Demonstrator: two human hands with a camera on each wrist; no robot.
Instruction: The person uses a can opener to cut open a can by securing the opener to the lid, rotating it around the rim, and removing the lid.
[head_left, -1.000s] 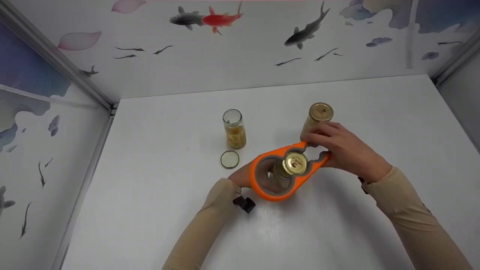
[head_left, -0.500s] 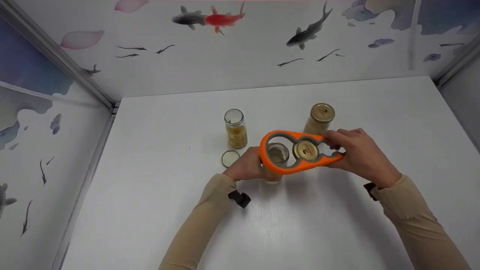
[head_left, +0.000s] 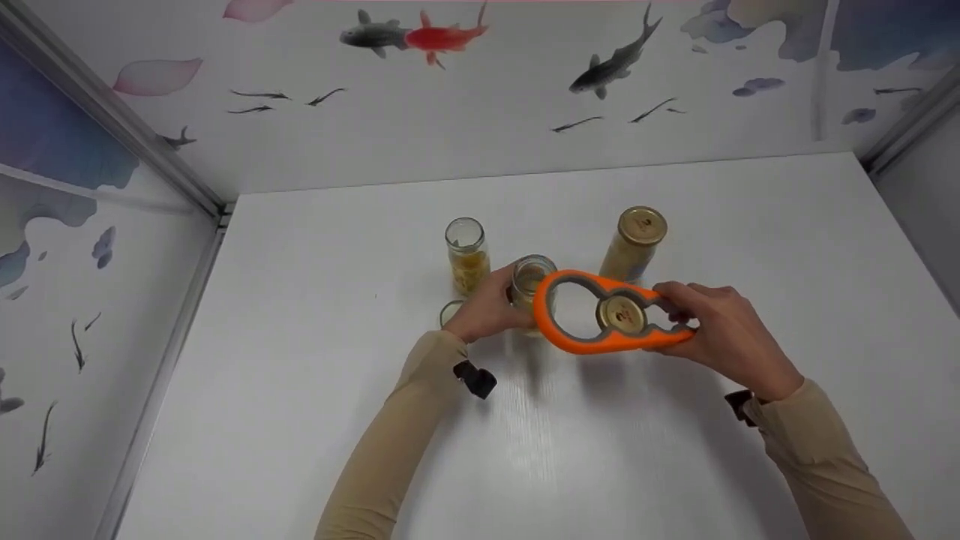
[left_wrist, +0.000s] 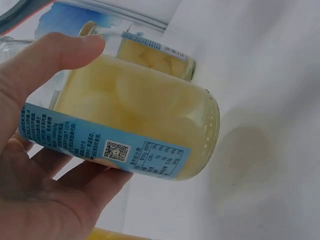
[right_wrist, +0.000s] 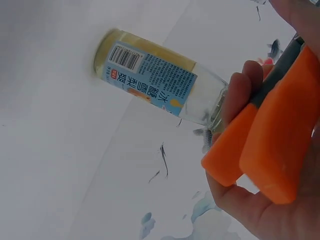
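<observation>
The left hand (head_left: 487, 306) grips an uncapped glass jar (head_left: 529, 289) — between nine and ten o'clock from the orange opener (head_left: 600, 346), which the right hand (head_left: 716, 322) grips, gold lid (head_left: 622, 315) inside. Only the left wrist view shows the jar's blue label (left_wrist: 132, 152).

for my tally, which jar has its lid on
The rightmost jar, beyond the orange tool: its gold lid is on. The leftmost jar and the held middle jar are open.

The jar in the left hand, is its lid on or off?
Off. In the head view, the jar has a bare glass mouth, and a gold lid sits within the orange opener.
</observation>
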